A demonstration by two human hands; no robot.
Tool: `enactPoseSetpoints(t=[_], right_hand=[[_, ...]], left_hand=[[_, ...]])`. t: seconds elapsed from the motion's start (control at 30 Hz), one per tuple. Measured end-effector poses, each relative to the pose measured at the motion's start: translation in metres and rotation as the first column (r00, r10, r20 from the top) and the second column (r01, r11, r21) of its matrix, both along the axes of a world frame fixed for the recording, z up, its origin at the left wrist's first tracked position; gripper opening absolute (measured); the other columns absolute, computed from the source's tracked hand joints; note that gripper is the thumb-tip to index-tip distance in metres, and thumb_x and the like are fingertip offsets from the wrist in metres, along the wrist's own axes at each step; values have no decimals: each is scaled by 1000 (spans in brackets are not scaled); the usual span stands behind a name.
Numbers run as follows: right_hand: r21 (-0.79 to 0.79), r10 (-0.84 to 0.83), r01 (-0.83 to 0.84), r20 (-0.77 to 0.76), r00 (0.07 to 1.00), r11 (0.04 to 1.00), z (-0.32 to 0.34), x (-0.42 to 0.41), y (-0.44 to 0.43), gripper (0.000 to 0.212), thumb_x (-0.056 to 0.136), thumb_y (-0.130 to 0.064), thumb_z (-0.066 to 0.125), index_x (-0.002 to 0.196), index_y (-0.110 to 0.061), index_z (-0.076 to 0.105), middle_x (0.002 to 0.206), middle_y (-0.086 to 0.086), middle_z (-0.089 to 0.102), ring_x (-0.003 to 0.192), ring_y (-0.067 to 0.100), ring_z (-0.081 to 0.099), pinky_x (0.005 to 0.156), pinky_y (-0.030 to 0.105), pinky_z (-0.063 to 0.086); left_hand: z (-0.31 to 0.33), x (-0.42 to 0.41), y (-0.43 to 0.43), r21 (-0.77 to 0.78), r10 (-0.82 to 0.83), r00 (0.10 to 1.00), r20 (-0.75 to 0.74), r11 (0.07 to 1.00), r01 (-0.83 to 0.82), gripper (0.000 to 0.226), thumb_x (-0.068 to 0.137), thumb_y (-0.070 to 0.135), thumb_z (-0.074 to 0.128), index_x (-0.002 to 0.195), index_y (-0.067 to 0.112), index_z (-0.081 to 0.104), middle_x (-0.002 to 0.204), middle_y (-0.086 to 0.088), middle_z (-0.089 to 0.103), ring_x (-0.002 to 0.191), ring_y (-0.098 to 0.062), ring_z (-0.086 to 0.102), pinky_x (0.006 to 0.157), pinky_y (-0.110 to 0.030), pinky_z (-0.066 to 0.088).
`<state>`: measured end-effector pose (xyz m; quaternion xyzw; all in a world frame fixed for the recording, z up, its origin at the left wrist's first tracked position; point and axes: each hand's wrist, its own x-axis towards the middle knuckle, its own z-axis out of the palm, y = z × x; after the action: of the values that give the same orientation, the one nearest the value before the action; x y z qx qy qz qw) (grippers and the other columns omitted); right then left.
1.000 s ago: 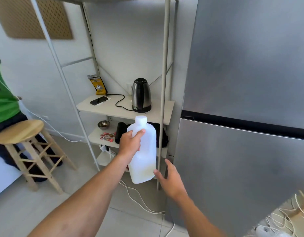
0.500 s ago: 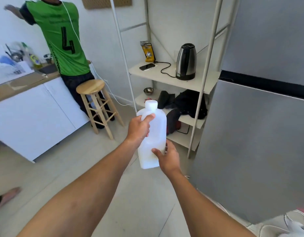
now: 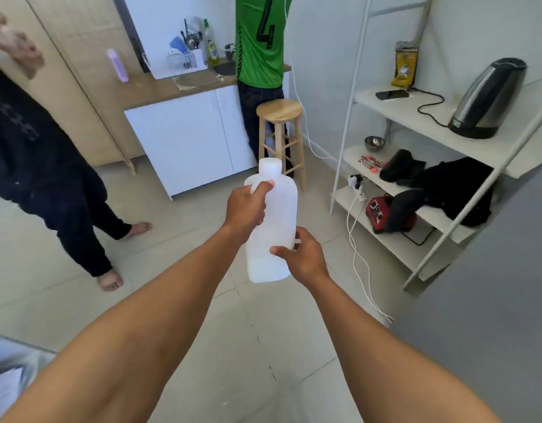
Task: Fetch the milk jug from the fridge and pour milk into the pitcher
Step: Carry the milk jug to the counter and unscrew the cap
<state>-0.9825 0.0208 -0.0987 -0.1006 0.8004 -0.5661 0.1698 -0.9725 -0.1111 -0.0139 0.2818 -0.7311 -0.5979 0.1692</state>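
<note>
The white plastic milk jug (image 3: 279, 215) with a white cap is held upright in front of me, above the tiled floor. My left hand (image 3: 247, 207) grips its upper part near the handle. My right hand (image 3: 303, 257) holds its lower right side, fingers curled round it. The grey fridge (image 3: 492, 285) stands shut at the right edge. No pitcher is in view.
A white shelf rack (image 3: 416, 111) at the right carries a kettle (image 3: 489, 99), a phone and dark cloth; cables trail on the floor. A wooden stool (image 3: 280, 117) and a person in a green shirt (image 3: 260, 41) stand by the counter (image 3: 172, 87). Another person in dark clothes (image 3: 50, 166) is at the left.
The view has swung left, away from the fridge toward the counter. My right hand came up from below the jug and now holds its lower side; the left hand kept its grip.
</note>
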Motion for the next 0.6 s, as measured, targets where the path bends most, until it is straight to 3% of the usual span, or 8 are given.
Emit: enactPoseSetpoints(t=[0.13, 0.33, 0.43, 0.6], right_hand=[[38, 180, -178, -32, 983, 983, 7, 28, -51, 56, 75, -28, 81, 123, -19, 55, 113, -5, 59, 95, 16, 59, 64, 21, 45], [123, 410, -403, -39, 911, 907, -1, 95, -129, 58, 71, -31, 84, 120, -19, 55, 117, -1, 60, 93, 19, 62, 77, 33, 53], [135, 529, -521, -26, 848, 843, -4, 145, -174, 56, 72, -30, 83, 119, -18, 54, 116, -1, 61, 95, 19, 61, 75, 31, 50], [152, 686, -676, -19, 728, 721, -4, 228, -238, 56, 72, -31, 83, 119, -17, 54, 117, -1, 60, 95, 19, 60, 71, 27, 46]], left_hand=[[3, 52, -51, 34, 150, 988, -25, 988, -149, 37, 92, 35, 57, 63, 15, 50, 56, -1, 46, 51, -19, 42, 54, -30, 37], [-13, 149, -122, 107, 343, 939, -21, 935, -339, 35, 95, 28, 49, 64, 13, 47, 58, -2, 43, 50, -16, 38, 51, -26, 34], [-17, 212, -160, 122, 452, 892, -14, 886, -448, 31, 96, 27, 48, 72, 9, 49, 60, -5, 42, 50, -14, 37, 49, -25, 33], [-23, 315, -212, 126, 609, 793, -5, 787, -604, 37, 97, 29, 45, 64, 12, 45, 62, -6, 42, 54, -15, 38, 51, -26, 34]])
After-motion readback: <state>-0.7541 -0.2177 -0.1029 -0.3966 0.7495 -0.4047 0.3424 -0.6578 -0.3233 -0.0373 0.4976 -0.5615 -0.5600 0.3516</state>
